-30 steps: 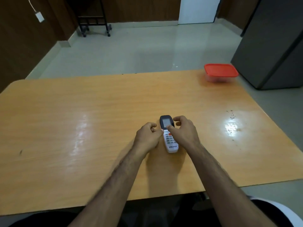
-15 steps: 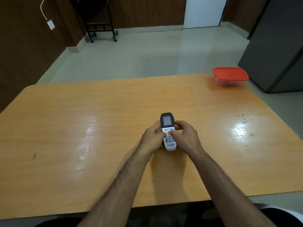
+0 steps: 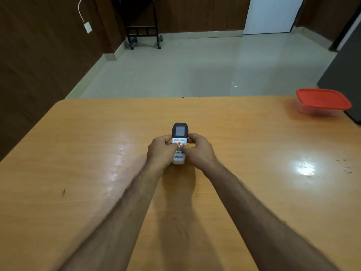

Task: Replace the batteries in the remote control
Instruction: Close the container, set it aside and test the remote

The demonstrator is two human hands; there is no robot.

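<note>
The remote control [image 3: 179, 142] sits mid-table [image 3: 78, 153], nearer the front edge than the far one, its long axis running away from the person, dark screen end farthest. Both hands clasp it equally close: left hand [image 3: 161, 151] and right hand [image 3: 199, 151] curl round its sides, thumbs meeting on the buttons (battery side underneath, unseen).

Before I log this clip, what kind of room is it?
Probably a home dining or pantry room: a wooden table bearing a red-lidded food container, a dark fridge-like cabinet alongside, and wood-panelled walls.
</note>
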